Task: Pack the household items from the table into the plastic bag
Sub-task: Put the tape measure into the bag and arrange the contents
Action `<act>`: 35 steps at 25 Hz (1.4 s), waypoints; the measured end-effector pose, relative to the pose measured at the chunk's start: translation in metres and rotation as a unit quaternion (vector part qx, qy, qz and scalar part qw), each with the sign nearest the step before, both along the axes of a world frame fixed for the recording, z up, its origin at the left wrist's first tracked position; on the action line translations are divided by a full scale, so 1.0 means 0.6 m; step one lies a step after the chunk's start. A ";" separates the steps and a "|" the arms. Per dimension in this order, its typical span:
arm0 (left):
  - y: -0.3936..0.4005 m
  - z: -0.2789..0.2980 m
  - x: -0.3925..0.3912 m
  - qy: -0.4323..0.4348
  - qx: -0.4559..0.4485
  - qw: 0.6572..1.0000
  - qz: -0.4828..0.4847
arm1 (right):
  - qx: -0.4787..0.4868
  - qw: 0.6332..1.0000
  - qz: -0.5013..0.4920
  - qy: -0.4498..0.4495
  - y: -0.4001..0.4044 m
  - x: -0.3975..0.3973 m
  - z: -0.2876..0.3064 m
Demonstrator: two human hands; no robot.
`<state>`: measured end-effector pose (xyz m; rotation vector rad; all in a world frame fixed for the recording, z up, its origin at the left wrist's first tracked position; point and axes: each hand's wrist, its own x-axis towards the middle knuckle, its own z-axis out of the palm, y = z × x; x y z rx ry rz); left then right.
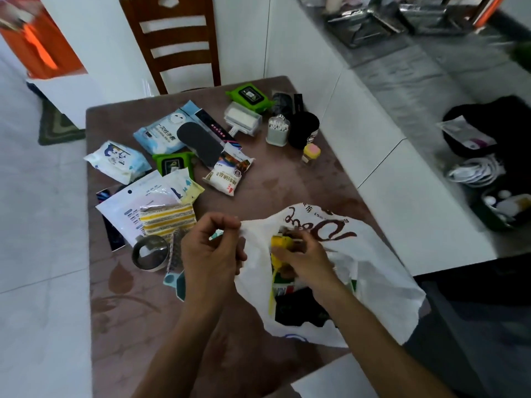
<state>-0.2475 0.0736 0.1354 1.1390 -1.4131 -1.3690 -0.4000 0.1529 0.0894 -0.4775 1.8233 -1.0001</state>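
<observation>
Low in the middle of the frame, the white plastic bag (373,271) lies on the brown table (287,179), with its mouth pointing toward the left. The left hand (211,248) pinches the bag's edge and lifts it up. That is likely so the mouth stays wide and things can slide in.

The right hand (304,254) is at the mouth of the bag, fingers curled round a yellow thing (283,243). It looks like it is being pushed inside. What the yellow thing is, I cannot tell. Something black (298,310) and some green and red packs already sit in the bag, so the job has begun.

Most things still wait on the table, spread out in the upper left and middle of the frame, where a hand can get each one alone. There is a blue pack of throwaway gloves (163,133), two green wipe packs (249,96) (172,165), a white bag of salt (228,173), a pot of cotton buds (278,130), a black cup (303,129), a lint roller (242,119), yellow striped sponges (166,218) and a round metal tin (150,252). The sponges and tin lie just beside the left hand, so they may be easy to grab next.
</observation>
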 end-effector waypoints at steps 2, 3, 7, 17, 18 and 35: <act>0.003 0.003 0.009 0.008 -0.002 1.000 0.001 | 0.019 0.993 0.052 0.105 -0.032 0.003 -0.005; 0.005 0.005 0.011 0.004 -0.006 1.000 0.003 | 0.011 0.980 0.093 0.177 -0.027 -0.003 0.002; 0.018 -0.003 0.027 0.008 -0.003 1.000 -0.025 | -0.007 0.863 0.074 0.500 0.094 -0.051 0.041; 0.027 -0.007 0.002 -0.062 0.061 0.993 -0.076 | -0.020 0.949 -0.182 0.255 0.137 -0.145 0.037; 0.014 0.014 -0.013 -0.038 0.025 0.996 -0.080 | -0.071 0.935 -0.229 0.262 0.119 -0.158 0.056; -0.001 -0.014 -0.019 -0.061 -0.022 0.988 -0.142 | -0.182 0.832 0.066 0.520 0.079 -0.054 0.088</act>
